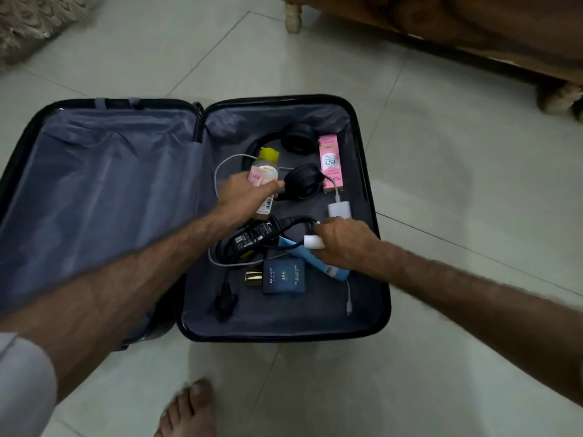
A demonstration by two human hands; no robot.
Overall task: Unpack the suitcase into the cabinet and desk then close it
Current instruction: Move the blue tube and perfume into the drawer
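The black suitcase [284, 338] lies open on the tiled floor, and its left half [94, 200] shows only grey lining. The right half holds black headphones [299, 138], a pink box [329, 162], a white charger [339, 209], a black power adapter [255, 234] with cables, and a blue perfume bottle [284, 279]. My left hand [249, 197] grips a clear bottle with a yellow cap [268, 154], with a small pink packet by the fingers. My right hand [342, 241] holds a blue tube [336, 273] near its white cap.
A wooden piece of furniture [441, 23] on pale carved legs [293, 17] stands beyond the suitcase at the upper right. A patterned rug [31, 23] lies at the upper left. My bare foot [189, 408] is on the tiles in front of the suitcase.
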